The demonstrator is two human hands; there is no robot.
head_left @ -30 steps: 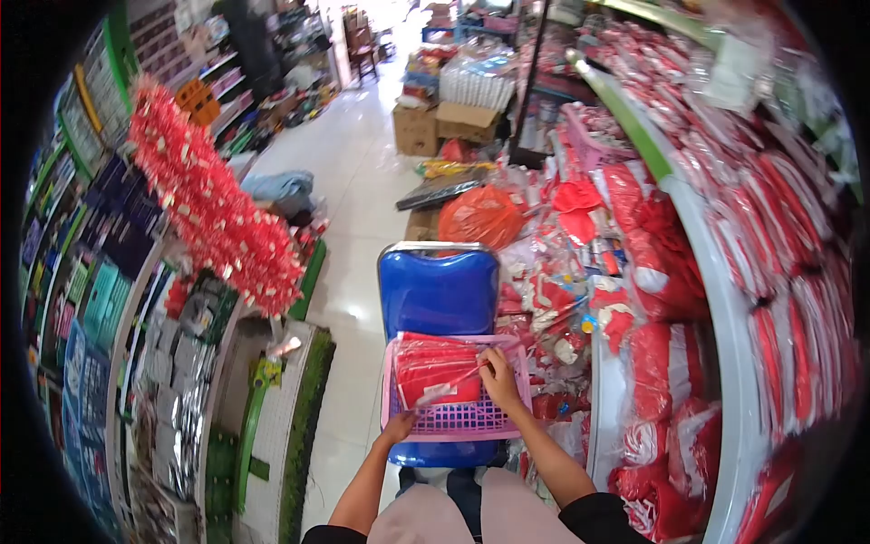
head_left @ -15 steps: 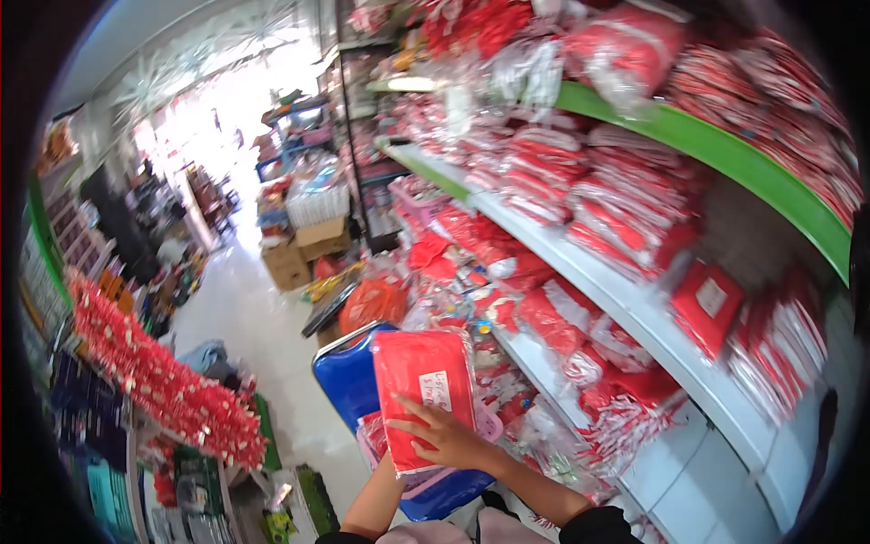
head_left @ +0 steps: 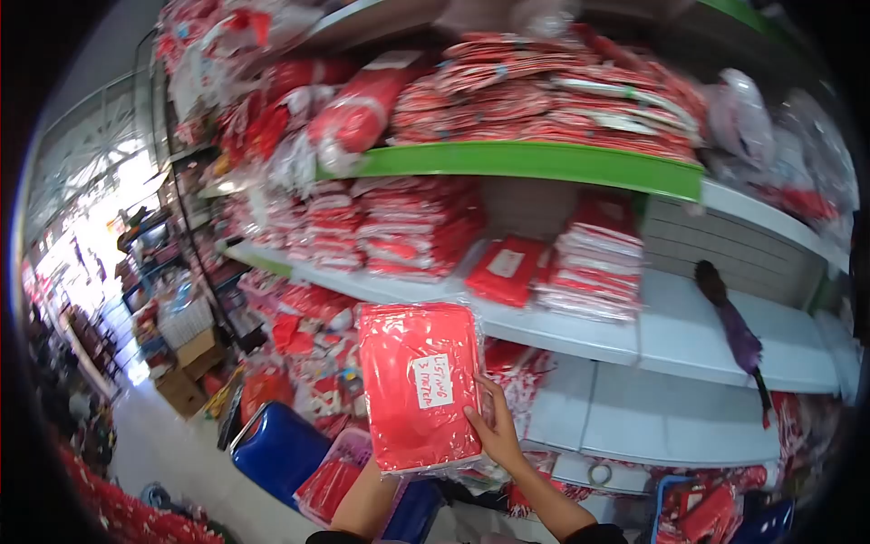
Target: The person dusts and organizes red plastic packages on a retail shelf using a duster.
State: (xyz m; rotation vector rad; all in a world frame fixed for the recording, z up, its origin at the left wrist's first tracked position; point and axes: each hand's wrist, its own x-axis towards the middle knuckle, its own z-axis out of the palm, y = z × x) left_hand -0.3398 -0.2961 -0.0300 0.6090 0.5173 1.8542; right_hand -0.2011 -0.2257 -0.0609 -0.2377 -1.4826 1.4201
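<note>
A red packet [head_left: 394,390] in clear plastic, with a white handwritten label, is held up in front of me. My right hand [head_left: 496,424] grips its right edge, thumb on the front and fingers at the side. My left hand's fingers are hidden behind the packet; only the wrist and forearm show below it. Beyond the packet, a similar labelled red packet [head_left: 504,271] lies on the middle shelf beside a stack of red and white packets [head_left: 594,263]. Below, a pink basket [head_left: 353,446] holds more red packets, beside a blue stool [head_left: 281,453].
A green-edged shelf [head_left: 535,168] above bears piles of red packets. A dark purple folded item [head_left: 739,337] hangs over the shelves at right. At lower right stands a blue basket [head_left: 666,508] of red items. Cardboard boxes [head_left: 181,390] stand at left, along the aisle.
The view has swung right towards the shelves. The packet is raised in front of them, and my right hand has shifted from its front face to its right edge.
</note>
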